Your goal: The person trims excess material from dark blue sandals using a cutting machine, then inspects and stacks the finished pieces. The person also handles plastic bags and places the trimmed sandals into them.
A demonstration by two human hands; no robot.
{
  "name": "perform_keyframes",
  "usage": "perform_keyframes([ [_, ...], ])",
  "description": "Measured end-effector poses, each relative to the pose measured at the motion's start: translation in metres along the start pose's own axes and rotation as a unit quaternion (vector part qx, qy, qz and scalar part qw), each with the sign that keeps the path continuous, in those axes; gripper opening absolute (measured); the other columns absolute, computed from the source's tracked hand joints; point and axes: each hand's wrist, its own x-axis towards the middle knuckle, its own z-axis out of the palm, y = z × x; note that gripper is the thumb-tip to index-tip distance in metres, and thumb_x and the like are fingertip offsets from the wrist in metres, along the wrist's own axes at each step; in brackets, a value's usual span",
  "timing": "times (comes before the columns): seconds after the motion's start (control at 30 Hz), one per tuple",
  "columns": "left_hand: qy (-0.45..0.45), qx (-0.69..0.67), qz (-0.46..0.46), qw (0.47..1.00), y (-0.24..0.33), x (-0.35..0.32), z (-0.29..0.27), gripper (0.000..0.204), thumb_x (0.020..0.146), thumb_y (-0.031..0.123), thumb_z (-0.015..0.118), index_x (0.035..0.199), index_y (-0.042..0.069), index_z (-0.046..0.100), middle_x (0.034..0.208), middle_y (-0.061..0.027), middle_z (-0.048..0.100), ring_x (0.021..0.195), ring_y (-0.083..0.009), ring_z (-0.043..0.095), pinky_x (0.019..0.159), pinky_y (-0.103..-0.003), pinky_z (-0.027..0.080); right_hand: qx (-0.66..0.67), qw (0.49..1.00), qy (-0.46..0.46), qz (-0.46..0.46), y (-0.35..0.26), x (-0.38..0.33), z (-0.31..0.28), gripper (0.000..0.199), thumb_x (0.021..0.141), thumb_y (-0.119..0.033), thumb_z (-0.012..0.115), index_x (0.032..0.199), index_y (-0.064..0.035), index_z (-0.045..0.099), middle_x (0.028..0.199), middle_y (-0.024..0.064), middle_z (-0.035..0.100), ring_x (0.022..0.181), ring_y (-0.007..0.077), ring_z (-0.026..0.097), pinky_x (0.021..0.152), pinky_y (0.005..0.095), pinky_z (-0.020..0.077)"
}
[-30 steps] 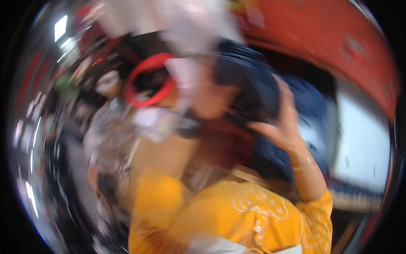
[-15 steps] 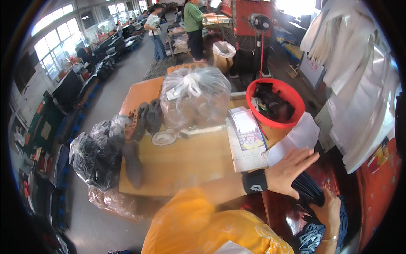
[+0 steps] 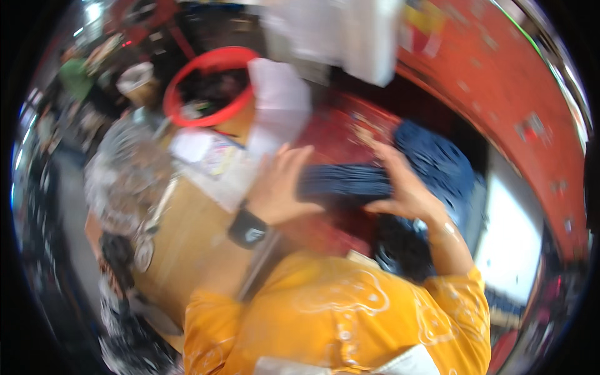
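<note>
A stack of thin dark blue pieces point(image 3: 345, 181) is held between my two hands over a red surface; motion blur hides their exact kind. My left hand point(image 3: 279, 190), with a black band at the wrist, cups the stack's left end, fingers and thumb above and below it. At the other end my right hand point(image 3: 405, 186) grips it between thumb and fingers. Just right of that hand lies a pile of blue pieces with cut-out openings point(image 3: 440, 165). Darker pieces point(image 3: 403, 250) lie below my right forearm.
Left of my hands is a wooden tabletop point(image 3: 194, 219) with papers point(image 3: 209, 153) and a large clear plastic bag point(image 3: 128, 178). A red basin point(image 3: 172, 100) holding dark items stands beyond. White sheets point(image 3: 337, 37) hang at the far side; a red panel point(image 3: 500, 81) rises at right.
My view has swung right. My left hand, spread open above the dark pieces before, now meets the stack's left end. My right hand has brought the stack up level between both hands.
</note>
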Motion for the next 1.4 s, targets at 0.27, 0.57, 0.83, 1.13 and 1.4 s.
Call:
perform_keyframes([
  [0.27,0.024,0.054,0.043,0.997,0.004,0.005,0.020,0.053,0.060,0.020,0.086,0.106,0.008,0.063,0.103,-0.0114,0.065,0.095,-0.0297,0.063,0.081,-0.036,0.050,0.063,0.997,0.026,0.032,0.034,-0.027,0.012,0.101,0.065,-0.017,0.083,0.145,-0.0030,0.024,0.137,0.0180,0.045,0.128,0.0310,0.043,0.106,0.0368,0.0345],
  [0.57,0.008,-0.043,0.012,0.999,0.004,0.005,0.025,0.057,0.059,0.019,0.086,0.108,0.008,0.062,0.100,-0.0124,0.066,0.093,-0.0303,0.064,0.081,-0.037,0.051,0.196,0.978,0.027,0.058,0.039,-0.024,0.028,0.103,0.064,-0.015,0.084,0.146,-0.0035,0.023,0.138,0.0183,0.044,0.127,0.0304,0.045,0.104,0.0366,0.0374],
  [0.83,-0.014,-0.038,0.019,0.999,0.002,0.003,0.017,0.059,0.056,0.021,0.086,0.108,0.008,0.062,0.108,-0.0115,0.063,0.100,-0.0296,0.061,0.085,-0.038,0.048,0.186,0.980,0.055,0.041,0.032,-0.016,0.033,0.107,0.063,-0.020,0.085,0.145,-0.0014,0.020,0.138,0.0244,0.040,0.126,0.0380,0.042,0.106,0.0382,0.0351],
  [1.13,-0.045,-0.055,0.032,0.997,-0.005,0.008,0.020,0.062,0.058,0.021,0.086,0.112,0.008,0.059,0.100,-0.0119,0.065,0.093,-0.0323,0.063,0.082,-0.039,0.050,0.178,0.983,-0.025,0.043,0.036,-0.009,0.036,0.074,0.062,-0.023,0.084,0.124,-0.0035,0.049,0.127,0.0198,0.051,0.119,0.0367,0.049,0.100,0.0392,0.0416],
  [1.4,-0.042,-0.144,-0.065,0.987,-0.018,-0.013,0.015,0.057,0.060,0.021,0.086,0.107,0.005,0.058,0.095,-0.0140,0.064,0.086,-0.0335,0.063,0.076,-0.038,0.050,0.125,0.984,0.107,0.061,0.026,-0.005,0.037,0.063,0.066,-0.018,0.082,0.119,-0.0044,0.052,0.110,0.0153,0.060,0.102,0.0327,0.059,0.088,0.0373,0.0480],
])
